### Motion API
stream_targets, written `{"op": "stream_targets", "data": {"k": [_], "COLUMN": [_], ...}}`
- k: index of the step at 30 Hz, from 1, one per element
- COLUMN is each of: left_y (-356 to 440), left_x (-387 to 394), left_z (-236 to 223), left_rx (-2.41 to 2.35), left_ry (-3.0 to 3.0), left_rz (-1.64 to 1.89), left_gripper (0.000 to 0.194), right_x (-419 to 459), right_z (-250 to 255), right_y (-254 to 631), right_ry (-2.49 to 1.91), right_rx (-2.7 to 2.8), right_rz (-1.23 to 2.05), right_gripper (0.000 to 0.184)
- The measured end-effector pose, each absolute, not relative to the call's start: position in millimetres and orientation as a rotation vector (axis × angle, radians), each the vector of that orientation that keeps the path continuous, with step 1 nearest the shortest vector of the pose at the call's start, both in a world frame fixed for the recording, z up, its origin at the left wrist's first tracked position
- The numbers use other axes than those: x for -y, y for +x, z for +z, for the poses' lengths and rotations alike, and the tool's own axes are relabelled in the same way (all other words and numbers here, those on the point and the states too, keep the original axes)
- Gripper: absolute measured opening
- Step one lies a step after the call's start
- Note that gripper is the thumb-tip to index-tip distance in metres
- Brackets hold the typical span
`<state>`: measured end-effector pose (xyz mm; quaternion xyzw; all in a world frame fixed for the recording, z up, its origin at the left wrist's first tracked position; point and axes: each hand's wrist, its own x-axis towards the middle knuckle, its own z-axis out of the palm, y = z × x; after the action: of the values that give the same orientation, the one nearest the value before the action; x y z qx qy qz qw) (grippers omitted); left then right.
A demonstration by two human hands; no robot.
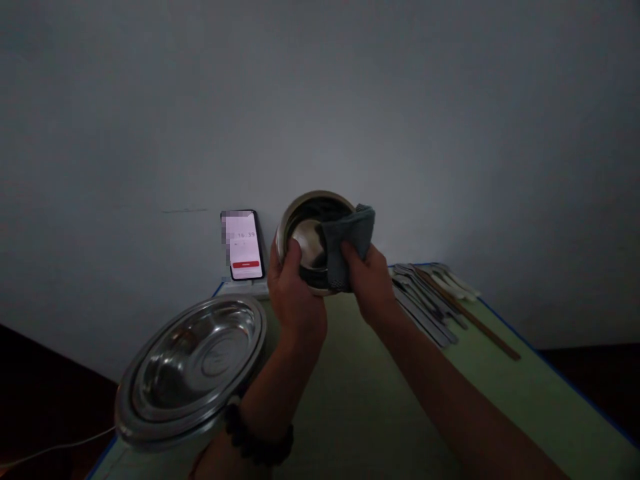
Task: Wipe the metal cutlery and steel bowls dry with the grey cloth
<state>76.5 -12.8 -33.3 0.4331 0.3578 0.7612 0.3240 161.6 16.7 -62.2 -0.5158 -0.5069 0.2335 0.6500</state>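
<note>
A round metal bowl (309, 241) is held up above the table, its inside tilted toward me. My left hand (295, 287) grips its left side, with the thumb over the rim. In my right hand (369, 277) is a folded grey-green cloth (345, 243), pinched between thumb and fingers. The cloth lies over the bowl's right side and hides part of the rim and inside. Most of my right fingers are hidden behind the cloth and bowl.
Wide steel basins (210, 360) sit stacked at the left of the green table (360, 400). A lit phone (245, 247) leans upright against the wall (400, 120). Several metal utensils (425, 307) and brown chopsticks (475, 320) lie at the right. A white cable (75, 443) runs off the left edge.
</note>
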Motion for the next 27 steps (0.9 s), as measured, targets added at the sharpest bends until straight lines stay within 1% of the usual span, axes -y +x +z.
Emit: {"op": "stream_targets", "data": {"k": [3, 6, 10, 13, 14, 15, 17, 19, 23, 25, 27], "left_y": [71, 64, 57, 52, 51, 49, 48, 48, 53, 54, 54], "left_x": [16, 23, 23, 17, 15, 14, 13, 14, 16, 17, 16], "left_z": [-30, -18, -8, -12, -14, -15, -17, -15, -11, -9, -8], "left_rx": [-1.024, -1.024, -0.913, -0.825, -0.825, -0.837, -0.864, -0.866, -0.838, -0.835, -0.805], "left_ry": [1.157, 1.253, 1.319, 1.377, 1.399, 1.419, 1.442, 1.439, 1.325, 1.215, 1.145], "left_rz": [1.944, 1.734, 1.462, 1.314, 1.288, 1.277, 1.295, 1.356, 1.626, 1.756, 1.748], "left_gripper": [0.022, 0.024, 0.03, 0.028, 0.027, 0.026, 0.027, 0.027, 0.024, 0.03, 0.042], "right_x": [-21, -24, -19, -8, -5, -2, 0, -2, -10, -12, -10], "right_z": [-64, -57, -39, -27, -25, -23, -24, -29, -42, -46, -46], "right_y": [167, 190, 220, 223, 221, 218, 210, 201, 187, 183, 181], "right_ry": [-1.228, -1.238, -1.222, -1.286, -1.325, -1.363, -1.415, -1.42, -1.433, -1.467, -1.504], "right_rx": [1.273, 1.488, 1.722, 1.811, 1.803, 1.776, 1.681, 1.585, 1.523, 1.577, 1.625], "right_rz": [0.607, 0.588, 0.418, 0.184, 0.098, 0.022, -0.071, -0.087, 0.044, 0.155, 0.238], "right_gripper": [0.034, 0.039, 0.036, 0.02, 0.017, 0.019, 0.027, 0.034, 0.046, 0.052, 0.051]}}
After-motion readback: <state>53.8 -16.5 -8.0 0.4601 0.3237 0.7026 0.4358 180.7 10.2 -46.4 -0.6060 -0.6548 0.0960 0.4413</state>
